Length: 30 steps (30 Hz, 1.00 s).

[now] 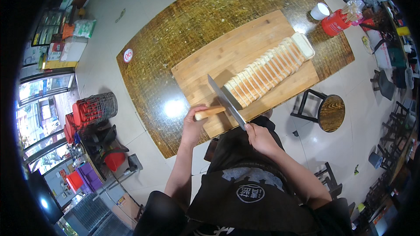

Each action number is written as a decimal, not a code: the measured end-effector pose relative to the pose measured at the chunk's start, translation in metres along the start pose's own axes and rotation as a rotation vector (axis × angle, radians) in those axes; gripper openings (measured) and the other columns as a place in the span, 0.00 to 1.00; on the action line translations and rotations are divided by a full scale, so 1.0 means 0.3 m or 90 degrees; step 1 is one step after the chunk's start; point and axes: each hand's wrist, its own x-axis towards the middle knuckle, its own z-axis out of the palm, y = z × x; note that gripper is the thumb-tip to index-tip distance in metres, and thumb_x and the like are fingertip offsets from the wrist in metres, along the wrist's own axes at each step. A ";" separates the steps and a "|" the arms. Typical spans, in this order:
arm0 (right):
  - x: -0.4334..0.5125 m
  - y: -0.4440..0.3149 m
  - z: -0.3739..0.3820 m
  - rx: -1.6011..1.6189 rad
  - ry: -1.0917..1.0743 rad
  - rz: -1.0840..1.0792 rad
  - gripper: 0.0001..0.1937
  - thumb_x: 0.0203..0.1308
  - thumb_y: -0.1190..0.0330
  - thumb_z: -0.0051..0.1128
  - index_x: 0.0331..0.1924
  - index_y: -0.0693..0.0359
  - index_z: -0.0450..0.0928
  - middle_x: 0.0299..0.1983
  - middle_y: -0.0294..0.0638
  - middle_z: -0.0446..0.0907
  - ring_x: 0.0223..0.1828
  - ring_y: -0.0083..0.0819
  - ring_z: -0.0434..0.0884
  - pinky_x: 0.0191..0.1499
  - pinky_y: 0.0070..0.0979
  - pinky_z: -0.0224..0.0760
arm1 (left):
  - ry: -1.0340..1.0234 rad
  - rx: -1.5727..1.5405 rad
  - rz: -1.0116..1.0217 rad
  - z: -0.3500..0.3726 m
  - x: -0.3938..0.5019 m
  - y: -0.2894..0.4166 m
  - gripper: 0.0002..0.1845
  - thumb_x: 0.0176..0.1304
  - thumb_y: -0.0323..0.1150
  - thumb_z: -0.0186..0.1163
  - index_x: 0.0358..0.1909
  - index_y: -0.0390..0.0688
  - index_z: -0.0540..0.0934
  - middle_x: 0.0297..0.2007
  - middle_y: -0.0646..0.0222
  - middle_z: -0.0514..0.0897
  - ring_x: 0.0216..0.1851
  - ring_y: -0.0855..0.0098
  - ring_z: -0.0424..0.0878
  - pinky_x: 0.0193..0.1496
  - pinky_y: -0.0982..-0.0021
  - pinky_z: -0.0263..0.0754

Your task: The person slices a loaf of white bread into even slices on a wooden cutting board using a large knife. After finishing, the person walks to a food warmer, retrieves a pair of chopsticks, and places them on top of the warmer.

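Note:
A long loaf of bread (265, 72), cut into several slices that stand close together, lies aslant on a wooden cutting board (203, 59). My left hand (193, 123) holds a piece of bread (210, 112) with a browned crust, over the board's near left corner. My right hand (261, 137) grips the handle of a broad-bladed knife (226, 100). The blade stands between that piece and the loaf's near left end, its tip pointing away from me. Whether the blade touches the loaf, I cannot tell.
The board rests on a brown patterned table (151, 59). Beyond its far right end are a white cup (320, 11) and a red container (335, 23) holding wooden sticks. A round-topped stool (332, 113) stands by the table's near right edge.

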 end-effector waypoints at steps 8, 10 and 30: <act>-0.043 -0.001 0.022 -0.039 0.009 -0.076 0.23 0.78 0.54 0.40 0.51 0.68 0.79 0.36 0.61 0.84 0.41 0.60 0.83 0.49 0.48 0.75 | -0.042 -0.581 -0.215 0.115 0.040 -0.037 0.21 0.71 0.34 0.48 0.63 0.41 0.72 0.61 0.65 0.78 0.65 0.63 0.74 0.70 0.55 0.65; -0.052 -0.002 0.040 -0.022 0.009 -0.087 0.22 0.77 0.55 0.43 0.53 0.68 0.79 0.40 0.63 0.84 0.45 0.63 0.82 0.51 0.49 0.75 | 0.061 -0.559 -0.174 0.206 0.045 -0.019 0.23 0.77 0.43 0.43 0.67 0.43 0.70 0.64 0.65 0.77 0.67 0.62 0.72 0.72 0.56 0.63; -0.279 -0.096 -0.011 -0.250 0.060 -0.212 0.21 0.77 0.57 0.44 0.49 0.71 0.74 0.27 0.56 0.83 0.28 0.52 0.85 0.30 0.43 0.80 | 0.250 -0.359 -0.285 0.293 0.017 -0.155 0.23 0.77 0.57 0.46 0.56 0.50 0.74 0.42 0.73 0.79 0.42 0.72 0.79 0.44 0.68 0.77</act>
